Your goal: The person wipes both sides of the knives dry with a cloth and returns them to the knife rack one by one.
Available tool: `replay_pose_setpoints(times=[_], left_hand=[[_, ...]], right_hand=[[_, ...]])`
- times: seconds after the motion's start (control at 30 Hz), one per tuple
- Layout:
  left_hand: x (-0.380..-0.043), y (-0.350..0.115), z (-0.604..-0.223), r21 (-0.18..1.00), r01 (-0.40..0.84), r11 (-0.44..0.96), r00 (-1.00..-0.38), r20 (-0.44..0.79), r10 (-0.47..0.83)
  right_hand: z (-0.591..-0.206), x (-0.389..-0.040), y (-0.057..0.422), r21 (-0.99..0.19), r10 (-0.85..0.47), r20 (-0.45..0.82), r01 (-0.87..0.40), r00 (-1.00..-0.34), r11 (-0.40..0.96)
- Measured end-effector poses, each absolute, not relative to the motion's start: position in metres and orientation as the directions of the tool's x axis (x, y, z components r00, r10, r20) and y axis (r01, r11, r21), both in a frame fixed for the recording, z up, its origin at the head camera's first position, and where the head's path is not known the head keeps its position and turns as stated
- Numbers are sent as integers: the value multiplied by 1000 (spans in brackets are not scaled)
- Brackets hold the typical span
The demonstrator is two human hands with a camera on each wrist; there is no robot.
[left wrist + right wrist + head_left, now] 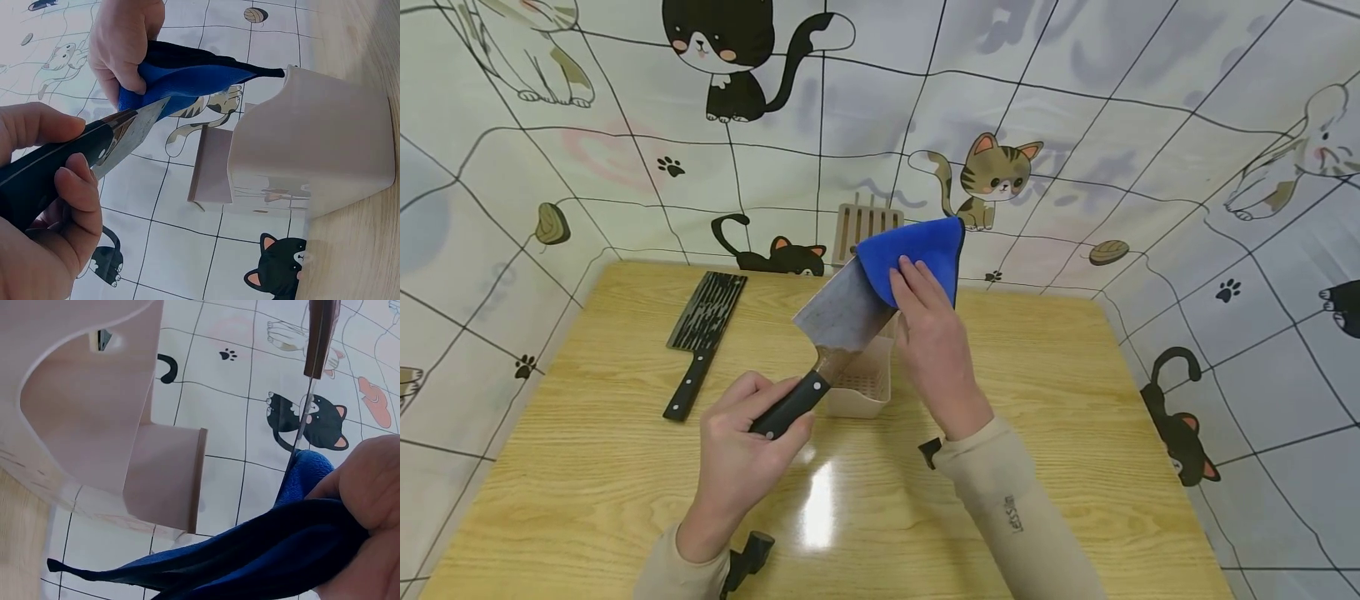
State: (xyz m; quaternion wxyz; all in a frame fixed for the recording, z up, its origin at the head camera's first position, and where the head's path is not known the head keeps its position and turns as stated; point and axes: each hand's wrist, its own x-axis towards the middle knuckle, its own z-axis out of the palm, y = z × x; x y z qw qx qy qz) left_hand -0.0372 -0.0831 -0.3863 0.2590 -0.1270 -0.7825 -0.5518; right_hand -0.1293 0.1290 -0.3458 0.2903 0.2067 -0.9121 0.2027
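Note:
My left hand (737, 454) grips the black riveted handle of a cleaver (842, 312), its broad grey blade raised and slanting up to the right. In my right hand (936, 358) is a blue cloth (917, 237) with a dark edge, folded over the far end of the blade. The fingers lie along the front of the cloth, and the left wrist view shows the thumb (131, 78) pressing from the other side. That end of the blade is hidden under the cloth. In the right wrist view the cloth (262, 550) hangs down in loose folds.
A pale plastic knife holder (859, 406) with a slotted back panel (868, 223) stands on the wooden table (1045, 450) behind the cleaver. A second cleaver (707, 317), its blade patterned black, lies at the left. Cat-printed sheeting (880, 108) encloses the back and sides.

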Motion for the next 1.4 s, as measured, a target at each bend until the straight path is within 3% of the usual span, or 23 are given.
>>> replay_pose_setpoints(times=[0.5, 0.9, 1.17, 1.4], left_hand=[[-40, -86, -389, 859, 417, 297, -875, 468, -126], [-42, -88, -391, 954, 293, 68, -954, 297, -47], [-44, -88, -395, 936, 342, 87, -940, 342, 9], [-47, -86, -397, 916, 383, 121, -921, 388, -23]], right_hand=[[-348, -111, 122, -256, -300, 680, -600, -669, 758], [-351, -112, 125, -279, -282, 688, -603, -669, 748], [-351, -113, 125, -272, -284, 691, -603, -665, 750], [-353, -109, 121, -251, -317, 698, -634, -642, 732]])
